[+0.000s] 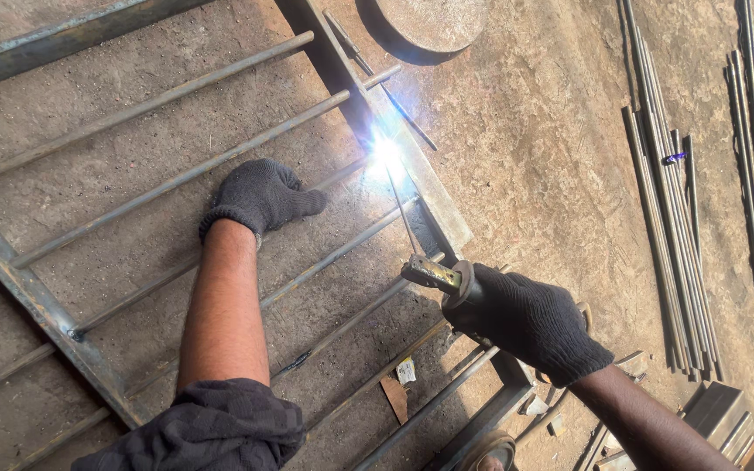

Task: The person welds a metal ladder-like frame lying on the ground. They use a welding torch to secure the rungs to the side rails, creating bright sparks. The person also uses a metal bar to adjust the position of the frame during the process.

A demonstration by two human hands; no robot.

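From my seat the metal grille (63, 327) lay flat on the dirt floor (534, 166), its round bars running across the left and middle of the view. The left hand (259, 199), in a dark knit glove, pressed down on one bar (176, 180) with the fingers curled loosely over it, steadying the frame rather than gripping hard. That hand sat near the arc (386, 155), and I judged it could catch spatter or heat through the thin knit, since steel carries warmth along the bar. The electrode rod (403, 214) ran from the arc down to the electrode holder (434, 274), which the right hand (525, 321) held with fingers clenched around its handle. If that grip wavered, the rod might stick to the joint or wander off the flat frame strip (421, 179). At the right, loose steel rods (674, 235) lay well apart on the ground, a tripping risk, I thought.
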